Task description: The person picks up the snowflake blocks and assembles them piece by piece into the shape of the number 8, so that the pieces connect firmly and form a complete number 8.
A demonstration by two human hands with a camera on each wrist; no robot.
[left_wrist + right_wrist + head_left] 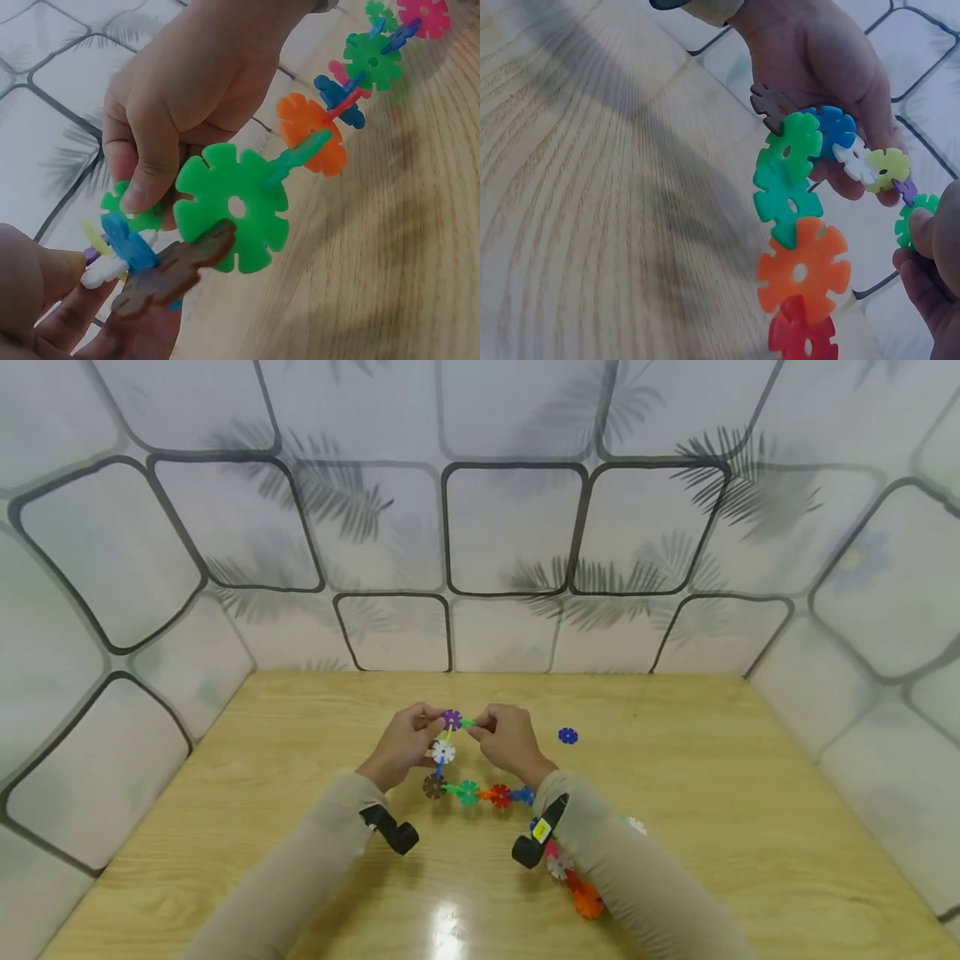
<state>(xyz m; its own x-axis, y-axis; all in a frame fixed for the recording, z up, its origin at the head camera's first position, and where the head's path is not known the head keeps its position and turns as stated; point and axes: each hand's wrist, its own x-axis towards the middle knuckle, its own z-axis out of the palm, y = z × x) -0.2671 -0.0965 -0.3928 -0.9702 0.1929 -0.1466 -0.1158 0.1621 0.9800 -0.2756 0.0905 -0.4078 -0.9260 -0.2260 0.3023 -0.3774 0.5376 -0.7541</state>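
My left hand [407, 739] pinches a purple notched plastic disc [452, 720] at the end of a chain of interlocking snowflake discs. Opposite it, my right hand [510, 739] holds a small green disc [915, 221] between thumb and fingers; its edge meets the purple one. From there the chain bends down past a yellow disc [889, 170], a white disc [443, 752] and a blue disc [832, 131] to a brown disc [434, 787]. It then runs right through a teal disc [468, 792] and a red disc [500, 796]. My right forearm covers part of the chain.
A loose dark blue disc [567, 736] lies on the wooden table [675, 752], right of my right hand. Nearer me, an orange disc [588, 901] shows beside my right sleeve, and a white disc [637, 826] peeks out beyond it. Patterned fabric [510, 527] walls the back and sides.
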